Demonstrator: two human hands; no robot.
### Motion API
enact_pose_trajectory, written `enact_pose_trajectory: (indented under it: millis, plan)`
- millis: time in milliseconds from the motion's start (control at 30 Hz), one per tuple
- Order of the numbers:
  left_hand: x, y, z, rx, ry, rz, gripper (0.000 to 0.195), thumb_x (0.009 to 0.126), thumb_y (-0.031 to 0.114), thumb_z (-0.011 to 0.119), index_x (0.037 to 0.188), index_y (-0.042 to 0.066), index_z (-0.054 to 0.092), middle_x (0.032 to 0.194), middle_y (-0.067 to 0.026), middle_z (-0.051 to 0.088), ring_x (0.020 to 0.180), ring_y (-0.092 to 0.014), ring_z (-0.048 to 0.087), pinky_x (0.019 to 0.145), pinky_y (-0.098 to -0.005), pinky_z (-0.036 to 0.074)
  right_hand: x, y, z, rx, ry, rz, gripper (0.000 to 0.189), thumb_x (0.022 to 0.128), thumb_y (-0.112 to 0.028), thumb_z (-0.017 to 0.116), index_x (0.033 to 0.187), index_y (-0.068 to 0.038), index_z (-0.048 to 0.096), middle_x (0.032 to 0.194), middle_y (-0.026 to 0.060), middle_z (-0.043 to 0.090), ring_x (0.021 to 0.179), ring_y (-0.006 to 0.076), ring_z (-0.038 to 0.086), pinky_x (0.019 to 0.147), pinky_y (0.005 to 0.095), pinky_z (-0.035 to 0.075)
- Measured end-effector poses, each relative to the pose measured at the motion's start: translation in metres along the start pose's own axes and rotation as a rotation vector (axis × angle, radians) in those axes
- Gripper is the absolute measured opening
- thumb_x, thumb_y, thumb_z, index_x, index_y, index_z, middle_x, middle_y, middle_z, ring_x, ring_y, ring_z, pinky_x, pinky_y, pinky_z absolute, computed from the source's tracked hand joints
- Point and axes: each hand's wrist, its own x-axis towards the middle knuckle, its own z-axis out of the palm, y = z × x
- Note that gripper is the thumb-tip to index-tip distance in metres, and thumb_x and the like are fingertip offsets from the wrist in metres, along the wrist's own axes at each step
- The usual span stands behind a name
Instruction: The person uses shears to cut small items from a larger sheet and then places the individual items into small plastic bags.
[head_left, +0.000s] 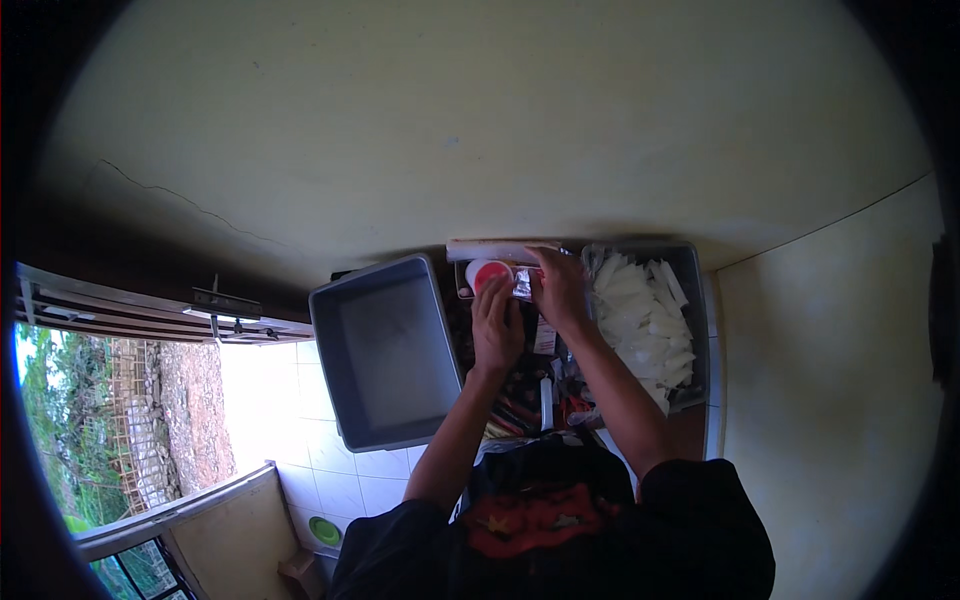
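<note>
Before me, between two grey plastic tubs, lies a cluttered surface. My left hand (498, 330) is at a white round container with a red top (493, 276), its fingertips over the lower edge; whether they grip it cannot be told. Just to the right, my right hand (556, 289) is curved beside a small silvery foil-like item (523, 283), and its palm side is hidden. A long pale roll or bar (499, 250) lies behind both hands against the wall. Below the hands are a white packet with print (545, 335) and a white slim object (547, 403).
At the left stands a grey tub (390, 352) with a bare bottom. The right grey tub (701, 337) holds many white, translucent packets (645, 322). A wall (480, 150) rises directly behind. A green round object (325, 531) is on the tiled floor at lower left.
</note>
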Motion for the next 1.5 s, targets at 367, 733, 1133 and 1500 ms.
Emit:
enact_pose_trajectory:
  millis: [367,733,1133,1500]
  plan:
    - [-0.127,-0.055,0.045,-0.108,-0.4,-0.651,0.033,0.101,0.008,0.05,0.127,0.001,0.068,0.123,-0.0209,0.071,0.111,-0.034,0.071,0.098,-0.0397,0.054,-0.143,-0.014,0.037,-0.194,-0.23,0.423,0.048,0.091,-0.002,0.064,0.137,0.0,0.049,0.128,0.0283,0.056,0.112,0.0461,0.061,0.095,0.0482,0.05]
    - [-0.169,-0.107,0.075,-0.602,-0.265,-0.886,0.037,0.106,0.017,0.044,0.129,-0.004,0.064,0.116,-0.0171,0.071,0.107,-0.024,0.066,0.098,-0.0349,0.05,-0.15,0.031,0.099,-0.389,-0.178,0.554,0.064,0.092,0.004,0.051,0.154,0.004,0.035,0.144,0.0379,0.043,0.13,0.0508,0.052,0.106,0.0519,0.048]
    - [-0.162,-0.093,0.065,-0.752,-0.281,-0.912,0.038,0.105,0.017,0.048,0.133,-0.004,0.064,0.115,-0.0172,0.074,0.107,-0.024,0.07,0.096,-0.0345,0.053,-0.149,-0.018,0.051,-0.162,-0.157,0.685,0.078,0.087,-0.003,0.068,0.154,0.01,0.031,0.141,0.0356,0.044,0.128,0.0499,0.052,0.11,0.0512,0.044]
    - [-0.146,-0.041,0.002,-0.699,-0.421,-0.645,0.04,0.109,0.017,0.043,0.143,0.0,0.056,0.128,-0.0126,0.069,0.116,-0.022,0.066,0.096,-0.0327,0.052,-0.185,-0.067,-0.005,-0.166,-0.141,0.563,0.069,0.086,-0.005,0.071,0.146,0.008,0.041,0.13,0.0316,0.052,0.118,0.0478,0.054,0.103,0.053,0.045]
